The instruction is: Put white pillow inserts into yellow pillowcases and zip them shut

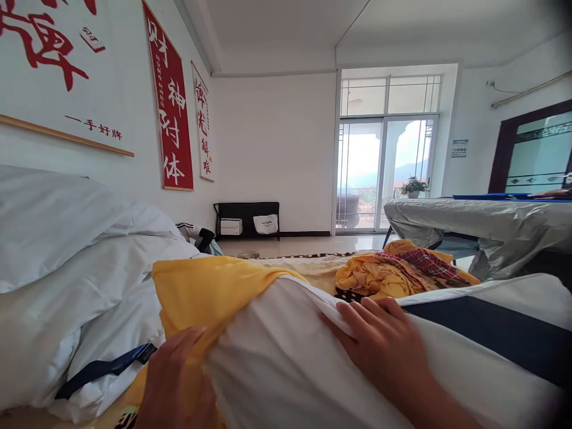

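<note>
At about 7 o'clock, closest in, the left hand (179, 381) lies against the lower edge of a yellow cover (210, 292). Its fingers seem to gather the cloth, though the frame cuts the hand off and I cannot tell whether it is clenched. At 5 o'clock the right hand (384, 345) rests flat and released on a white quilt (286, 369), fingers spread, fingertips at the quilt's upper fold. The quilt fills the middle foreground between both hands; the yellow cover drapes over its left end, and a navy band (504, 333) crosses it toward 4 o'clock. At 9 o'clock, white bedding (67, 250) is heaped against the wall. Just past the quilt, around 1 o'clock, lies a heap of yellow and plaid clothes (402, 271). Behind it, at 2 o'clock, stands a worktop (482, 220) under a silver sheet. Farther off, near 12 o'clock, a black bench (246, 208) holds a white bag (265, 223). A red banner (172, 113) hangs at 10 o'clock, and glass doors (384, 173) with a potted plant (413, 187) close the room.
</note>
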A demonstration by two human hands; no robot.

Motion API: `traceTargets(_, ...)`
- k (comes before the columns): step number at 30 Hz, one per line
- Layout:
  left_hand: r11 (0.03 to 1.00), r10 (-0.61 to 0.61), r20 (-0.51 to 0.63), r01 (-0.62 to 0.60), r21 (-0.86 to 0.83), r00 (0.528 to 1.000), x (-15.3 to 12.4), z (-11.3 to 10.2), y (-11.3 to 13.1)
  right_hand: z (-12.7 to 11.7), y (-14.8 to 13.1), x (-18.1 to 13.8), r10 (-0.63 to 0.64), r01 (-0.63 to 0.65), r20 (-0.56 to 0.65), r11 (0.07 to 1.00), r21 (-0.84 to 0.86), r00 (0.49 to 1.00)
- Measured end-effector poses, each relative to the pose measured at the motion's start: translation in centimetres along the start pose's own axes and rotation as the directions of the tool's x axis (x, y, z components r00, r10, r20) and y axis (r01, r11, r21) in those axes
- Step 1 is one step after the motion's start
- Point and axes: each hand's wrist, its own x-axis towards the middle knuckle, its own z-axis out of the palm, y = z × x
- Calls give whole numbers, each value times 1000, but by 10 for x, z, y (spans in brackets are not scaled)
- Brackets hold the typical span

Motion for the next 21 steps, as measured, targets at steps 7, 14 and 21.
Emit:
traceTargets(7, 953, 119, 314, -197, 229, 942, 135, 48, 68, -21, 2, 0, 20, -24, 56, 997, 72, 998)
traceTargets(14, 969, 181, 498, -241, 58, 848, 154, 47, 119, -13, -11, 6, -14, -3, 83, 980, 199, 996)
traceTargets(21, 974, 191, 554, -225, -6, 810, 135, 46, 141, 8, -6, 6, -9, 0, 212, 999, 43, 977)
